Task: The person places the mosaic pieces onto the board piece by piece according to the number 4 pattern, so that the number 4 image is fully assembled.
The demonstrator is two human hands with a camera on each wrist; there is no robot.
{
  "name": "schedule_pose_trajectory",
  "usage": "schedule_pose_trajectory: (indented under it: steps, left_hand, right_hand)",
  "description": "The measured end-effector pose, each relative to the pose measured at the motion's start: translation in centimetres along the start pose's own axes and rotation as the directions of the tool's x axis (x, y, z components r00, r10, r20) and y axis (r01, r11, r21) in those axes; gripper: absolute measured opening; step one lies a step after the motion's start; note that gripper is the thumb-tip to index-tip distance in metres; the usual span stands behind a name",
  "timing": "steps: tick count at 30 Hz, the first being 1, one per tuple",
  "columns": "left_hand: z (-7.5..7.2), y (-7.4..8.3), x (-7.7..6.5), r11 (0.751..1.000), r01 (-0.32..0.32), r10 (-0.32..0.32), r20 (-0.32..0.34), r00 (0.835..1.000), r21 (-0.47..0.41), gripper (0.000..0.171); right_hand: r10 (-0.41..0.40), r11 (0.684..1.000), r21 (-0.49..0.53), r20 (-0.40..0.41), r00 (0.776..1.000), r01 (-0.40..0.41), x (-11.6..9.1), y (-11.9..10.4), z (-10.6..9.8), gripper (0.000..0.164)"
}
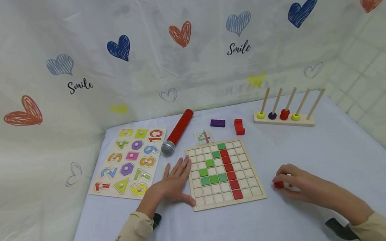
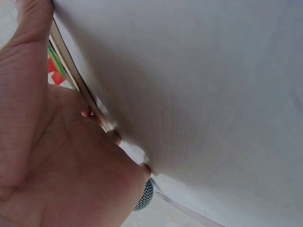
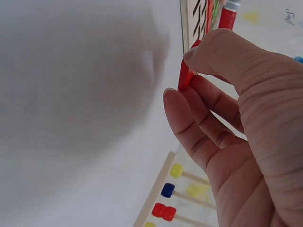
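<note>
A wooden grid board lies flat in front of me, with green tiles and a straight column of red tiles set in its squares. My left hand rests along the board's left edge, fingers spread and thumb near the lower left corner. In the left wrist view, the palm runs beside the thin board edge. To the right of the board, my right hand pinches a red square tile between thumb and fingers, low over the white cloth.
A small pattern card lies behind the board. Left of it are a red microphone and a number puzzle. Farther back are a purple block, a red block and a peg stand with beads.
</note>
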State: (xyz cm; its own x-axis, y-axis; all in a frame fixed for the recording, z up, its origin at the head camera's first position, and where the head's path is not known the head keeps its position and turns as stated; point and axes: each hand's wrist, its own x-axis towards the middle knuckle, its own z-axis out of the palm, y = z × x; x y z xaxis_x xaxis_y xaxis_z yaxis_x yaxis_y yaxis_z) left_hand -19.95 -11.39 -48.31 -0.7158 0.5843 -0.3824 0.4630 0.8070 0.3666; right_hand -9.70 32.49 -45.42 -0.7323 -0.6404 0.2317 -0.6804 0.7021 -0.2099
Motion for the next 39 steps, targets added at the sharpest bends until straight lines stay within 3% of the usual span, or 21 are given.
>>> schedule_pose_trajectory:
  steps: [9, 21, 28, 34, 39]
  left_hand:
    - [-0.8, 0.7, -0.7, 1.000, 0.000, 0.000, 0.010, 1.000, -0.010, 0.145]
    - [0.9, -1.0, 0.9, 1.000, 0.012, -0.012, 0.006, 1.000, 0.003, 0.148]
    - [-0.2, 0.2, 0.0, 1.000, 0.005, -0.005, 0.018, 1.000, 0.004, 0.145]
    - [-1.1, 0.8, -0.5, 0.999, 0.022, -0.023, 0.034, 0.999, 0.034, 0.142]
    - [-0.3, -0.2, 0.0, 1.000, 0.021, -0.022, 0.032, 0.999, 0.020, 0.145]
  right_hand:
    - [0.034, 0.999, 0.039, 0.084, 0.996, -0.037, 2.1, -1.1, -0.2, 0.042]
    - [-0.050, 0.992, 0.125, 0.170, 0.984, 0.029, 6.6, -1.4, 0.7, 0.031]
    - [-0.046, 0.982, 0.188, 0.205, 0.978, 0.007, 9.1, -1.1, 1.6, 0.024]
    - [-0.042, 0.974, 0.225, 0.191, 0.981, -0.002, 10.1, -0.7, 2.2, 0.018]
    - [-0.071, 0.968, 0.247, 0.108, 0.992, 0.042, 10.3, -0.9, 3.2, 0.016]
